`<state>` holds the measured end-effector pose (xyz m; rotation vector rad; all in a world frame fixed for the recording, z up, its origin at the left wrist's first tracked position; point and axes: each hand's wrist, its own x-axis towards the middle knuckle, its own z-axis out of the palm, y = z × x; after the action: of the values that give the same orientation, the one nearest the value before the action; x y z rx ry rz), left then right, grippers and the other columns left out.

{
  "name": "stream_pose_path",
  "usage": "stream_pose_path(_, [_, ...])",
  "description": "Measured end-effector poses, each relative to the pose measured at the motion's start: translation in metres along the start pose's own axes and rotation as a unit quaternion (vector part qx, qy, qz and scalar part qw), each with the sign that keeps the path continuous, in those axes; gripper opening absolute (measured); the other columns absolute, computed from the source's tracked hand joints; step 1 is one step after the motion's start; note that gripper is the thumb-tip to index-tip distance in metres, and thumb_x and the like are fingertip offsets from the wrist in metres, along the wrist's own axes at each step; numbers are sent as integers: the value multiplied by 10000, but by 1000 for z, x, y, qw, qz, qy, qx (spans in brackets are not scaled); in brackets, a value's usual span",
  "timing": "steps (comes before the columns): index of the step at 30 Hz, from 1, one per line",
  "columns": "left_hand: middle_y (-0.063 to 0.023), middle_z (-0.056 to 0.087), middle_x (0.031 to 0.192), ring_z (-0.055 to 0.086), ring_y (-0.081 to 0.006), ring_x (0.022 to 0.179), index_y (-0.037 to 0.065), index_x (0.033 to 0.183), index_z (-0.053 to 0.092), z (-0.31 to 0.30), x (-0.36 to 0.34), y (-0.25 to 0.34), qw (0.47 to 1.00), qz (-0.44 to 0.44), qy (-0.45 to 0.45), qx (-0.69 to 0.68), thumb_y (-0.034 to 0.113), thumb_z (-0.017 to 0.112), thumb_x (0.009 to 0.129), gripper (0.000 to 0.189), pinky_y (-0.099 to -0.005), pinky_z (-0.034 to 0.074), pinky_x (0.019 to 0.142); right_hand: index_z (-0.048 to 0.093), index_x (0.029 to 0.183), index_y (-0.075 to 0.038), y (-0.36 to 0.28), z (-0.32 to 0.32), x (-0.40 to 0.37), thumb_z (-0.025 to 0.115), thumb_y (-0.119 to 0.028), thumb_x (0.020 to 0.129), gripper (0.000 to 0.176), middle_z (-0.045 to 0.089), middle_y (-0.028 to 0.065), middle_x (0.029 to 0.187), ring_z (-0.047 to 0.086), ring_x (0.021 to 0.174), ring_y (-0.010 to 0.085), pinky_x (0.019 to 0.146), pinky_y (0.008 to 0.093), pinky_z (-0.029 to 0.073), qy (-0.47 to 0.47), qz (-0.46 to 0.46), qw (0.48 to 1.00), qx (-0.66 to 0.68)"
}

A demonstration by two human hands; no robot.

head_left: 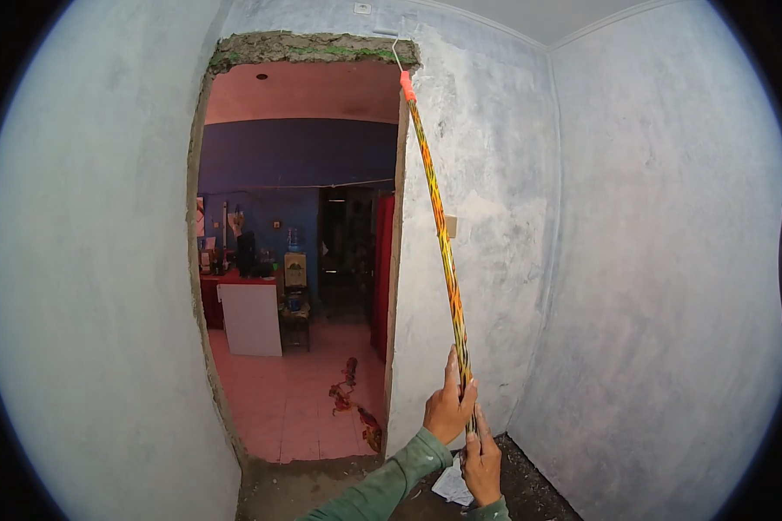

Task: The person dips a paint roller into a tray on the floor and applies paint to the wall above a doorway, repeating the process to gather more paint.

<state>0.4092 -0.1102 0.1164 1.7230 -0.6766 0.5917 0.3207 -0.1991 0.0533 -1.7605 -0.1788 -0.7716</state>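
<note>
A long paint roller pole [443, 230], patterned in yellow, orange and black, leans up and to the left across the view. My left hand [447, 412] is closed around its lower part, index finger stretched along the shaft. Just below and to the right, my right hand [483, 467] also grips the pole near its bottom end. At the top, an orange-red handle [407, 85] joins a thin bent wire frame [397, 54]. The pale roller head [387, 33] is up by the wall above the doorway's right corner; whether it touches is hard to tell.
A rough-edged doorway [313, 54] opens onto a room with a pink tiled floor [269, 399]. A beige switch plate [451, 227] sits on the patchy white wall [495, 295]. A whitish crumpled piece [452, 484] lies on the dark floor by my hands. A wall corner stands at right.
</note>
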Motion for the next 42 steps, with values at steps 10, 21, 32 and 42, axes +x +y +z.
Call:
stream_pose_path(10, [-219, 695, 795, 686, -426, 683, 144, 1604, 113, 0, 36, 12, 1000, 24, 6, -15, 287, 553, 1000, 761, -504, 526, 619, 404, 1536, -80, -30, -8, 30, 446, -204, 1047, 507, 665, 152, 1228, 530, 596, 110, 582, 291, 483, -14, 0, 1000, -12])
stream_pose_path(21, [-263, 704, 914, 685, -466, 834, 108, 1590, 140, -28, 147, 56, 996, 78, 31, 10, 348, 509, 1005, 733, -527, 525, 760, 402, 1549, -126, -97, -1, 117, 422, -218, 1054, 504, 675, 90, 1106, 466, 558, 85, 533, 267, 453, -14, -62, 997, 36])
stream_pose_path(32, [-239, 695, 851, 705, -405, 759, 110, 1579, 190, -48, 178, 68, 993, 97, 57, 38, 271, 528, 1003, 687, -484, 529, 705, 413, 1550, -179, -116, 15, 143, 426, -233, 1057, 496, 650, 83, 890, 464, 539, 84, 500, 281, 446, -7, -65, 996, 57])
stream_pose_path(42, [-264, 690, 847, 675, -474, 761, 138, 1593, 141, -35, 75, 19, 998, 60, 28, 23, 295, 534, 996, 732, -538, 519, 689, 387, 1556, -117, -51, 24, 58, 407, -224, 1063, 506, 538, 17, 692, 431, 519, 74, 497, 267, 406, -3, -53, 998, 30])
